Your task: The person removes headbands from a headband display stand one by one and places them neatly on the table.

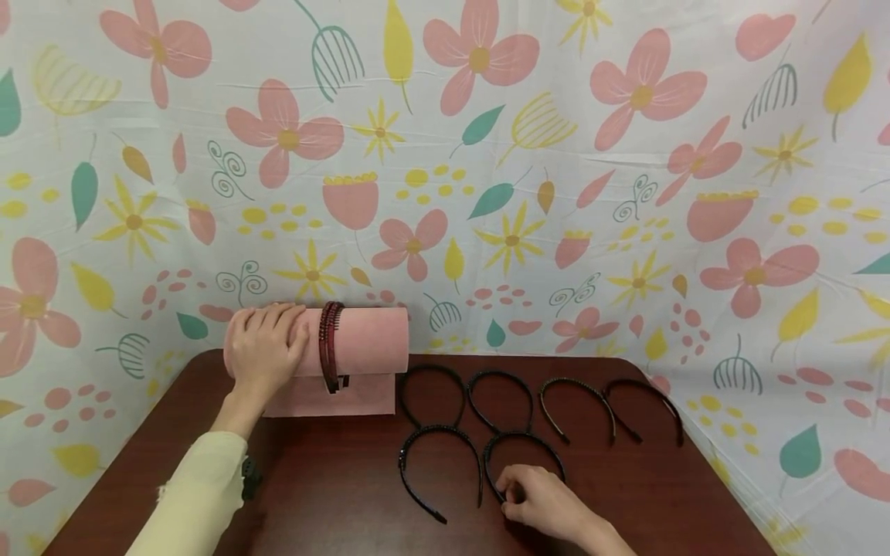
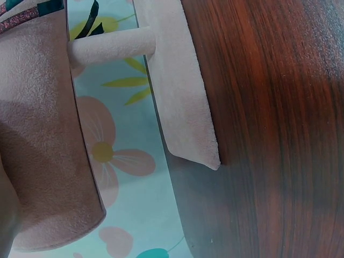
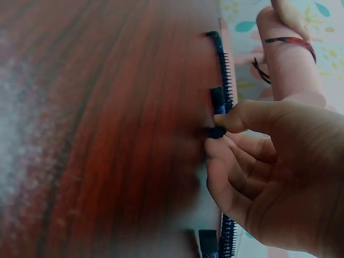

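My left hand (image 1: 267,344) rests over the left end of a pink plush headband stand (image 1: 371,340), fingers bent over the top of its roll. Dark red headbands (image 1: 328,344) hang side by side around the roll, right of that hand. On the table, my right hand (image 1: 545,498) pinches one end of a dark toothed headband (image 1: 524,435) between thumb and forefinger. The right wrist view shows its black tip (image 3: 216,132) between the fingertips. The left wrist view shows the stand's roll, post and base, with only a blurred edge of the hand.
Another black headband (image 1: 439,428) lies left of the right hand. Behind it runs a row of several dark headbands (image 1: 501,374), up to the right edge of the brown wooden table (image 1: 327,494). A flower-patterned cloth (image 1: 445,154) hangs behind the table.
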`<state>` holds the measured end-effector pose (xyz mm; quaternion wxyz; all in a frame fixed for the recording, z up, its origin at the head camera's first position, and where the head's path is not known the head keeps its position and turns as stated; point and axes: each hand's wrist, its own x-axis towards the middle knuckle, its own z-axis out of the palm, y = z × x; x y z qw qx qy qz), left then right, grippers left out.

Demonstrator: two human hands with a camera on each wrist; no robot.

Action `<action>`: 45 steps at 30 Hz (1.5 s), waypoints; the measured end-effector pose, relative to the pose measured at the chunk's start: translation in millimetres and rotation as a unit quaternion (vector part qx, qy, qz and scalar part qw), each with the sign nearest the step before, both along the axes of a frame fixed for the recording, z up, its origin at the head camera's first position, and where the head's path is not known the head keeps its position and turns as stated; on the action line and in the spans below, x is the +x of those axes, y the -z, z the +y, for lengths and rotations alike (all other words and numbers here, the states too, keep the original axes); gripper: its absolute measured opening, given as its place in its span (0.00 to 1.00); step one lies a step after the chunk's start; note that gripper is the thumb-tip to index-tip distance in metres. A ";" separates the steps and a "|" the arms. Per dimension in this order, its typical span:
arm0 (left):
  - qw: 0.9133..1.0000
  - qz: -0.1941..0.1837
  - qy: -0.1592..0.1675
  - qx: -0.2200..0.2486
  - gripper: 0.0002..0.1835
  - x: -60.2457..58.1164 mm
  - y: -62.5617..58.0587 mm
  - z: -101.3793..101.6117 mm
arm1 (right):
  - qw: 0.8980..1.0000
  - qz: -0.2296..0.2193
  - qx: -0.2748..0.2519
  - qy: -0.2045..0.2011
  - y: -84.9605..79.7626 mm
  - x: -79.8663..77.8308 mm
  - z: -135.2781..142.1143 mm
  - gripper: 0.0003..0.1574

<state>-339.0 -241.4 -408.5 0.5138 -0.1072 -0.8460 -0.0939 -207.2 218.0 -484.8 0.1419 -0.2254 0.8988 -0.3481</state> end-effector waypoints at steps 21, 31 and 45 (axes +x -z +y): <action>1.000 0.022 0.011 0.011 0.22 -3.3 1.6 -0.3 | 0.999 -0.003 0.026 -0.022 -14.2 -23.5 -3.4 0.15; 1.000 0.021 0.006 0.009 0.23 -3.5 2.4 -0.5 | 0.998 0.055 0.039 -0.019 -42.7 -32.0 -27.6 0.17; 1.000 0.016 0.002 0.003 0.24 -3.2 3.0 -1.3 | 0.993 0.115 0.033 -0.014 -56.5 -45.2 -54.9 0.14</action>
